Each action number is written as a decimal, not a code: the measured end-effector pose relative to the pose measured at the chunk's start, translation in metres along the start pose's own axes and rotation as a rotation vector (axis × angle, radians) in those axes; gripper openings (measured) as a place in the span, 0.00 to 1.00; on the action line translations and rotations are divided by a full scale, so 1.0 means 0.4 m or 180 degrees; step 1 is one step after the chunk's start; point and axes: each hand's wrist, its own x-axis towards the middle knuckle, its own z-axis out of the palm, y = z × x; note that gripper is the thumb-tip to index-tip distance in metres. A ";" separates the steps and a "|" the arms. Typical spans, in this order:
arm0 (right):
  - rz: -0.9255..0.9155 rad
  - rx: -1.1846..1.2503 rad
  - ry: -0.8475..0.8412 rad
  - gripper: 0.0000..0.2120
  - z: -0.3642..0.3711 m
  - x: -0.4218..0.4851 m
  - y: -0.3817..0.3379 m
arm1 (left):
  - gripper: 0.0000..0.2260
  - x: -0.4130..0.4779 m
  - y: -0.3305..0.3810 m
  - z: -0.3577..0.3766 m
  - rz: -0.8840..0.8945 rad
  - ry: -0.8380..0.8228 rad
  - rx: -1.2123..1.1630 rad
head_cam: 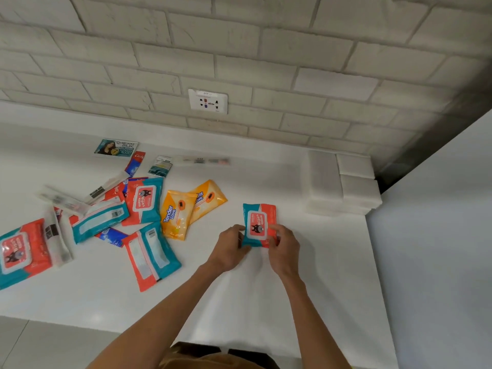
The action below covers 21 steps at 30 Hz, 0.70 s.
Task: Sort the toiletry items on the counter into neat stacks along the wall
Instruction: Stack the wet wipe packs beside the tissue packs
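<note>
Presently, both my hands were closed on one teal-and-orange wipes pack (258,223). My left hand (231,250) pinched its left edge and my right hand (283,249) gripped its right edge. My fingers covered the pack's lower corners. I could not tell whether it rested on the white counter (266,310) or was lifted just clear of it. It was label up, well apart from the brick wall (239,49) and to the right of the loose heap.

Two yellow packs (177,217) lay overlapped just left of it. Further left, a second wipes pack (143,199) lay label up. A third pack (151,254) lay with its back showing. Another pack (22,251) was cut off by the left edge of the view.

Several clear sleeves (64,202) and red-and-blue sachets (111,235) lay crossed among and partly under these packs. Their contents and number could not be made out.

Nearer the wall lay:
- a shampoo sachet (116,147);
- a toothpaste sachet (135,163);
- a dark sachet (160,166) with illegible print;
- a long clear package (202,160), too blurred to identify.

A white stack (343,182) stood against the wall at the counter's right end. It was overexposed, and I could not tell what it was made of. An outlet plate (208,101) was on the wall above the counter.
</note>
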 end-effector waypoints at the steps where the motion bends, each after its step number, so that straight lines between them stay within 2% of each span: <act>1: -0.0101 -0.0091 -0.0012 0.08 -0.002 0.010 0.010 | 0.23 0.004 0.008 0.012 0.0055 0.0081 -0.0041; 4: -0.0348 -0.0487 -0.0162 0.16 0.003 0.025 0.041 | 0.23 0.009 0.017 0.046 0.0280 0.0234 0.0055; 7: -0.0673 -0.1200 -0.0102 0.28 0.011 0.014 0.058 | 0.21 0.015 0.002 0.081 0.0734 0.0526 0.0772; 9: -0.1004 -0.1268 -0.0046 0.33 0.020 -0.001 0.059 | 0.23 0.019 -0.009 0.099 0.0915 0.0588 0.1079; 13: -0.1716 -0.1821 -0.0296 0.36 0.057 -0.025 0.098 | 0.27 0.015 -0.045 0.117 0.1195 0.0367 0.1405; 18: -0.1740 -0.1866 -0.0397 0.28 0.056 0.001 0.153 | 0.27 0.031 -0.062 0.110 0.1026 0.0226 0.1227; 20: -0.1744 -0.1882 -0.0379 0.29 0.049 0.023 0.161 | 0.25 0.050 -0.057 0.107 0.0941 0.0409 0.1183; 21: -0.1673 -0.1864 -0.0399 0.32 0.044 0.034 0.162 | 0.24 0.063 -0.054 0.107 0.0893 0.0473 0.1165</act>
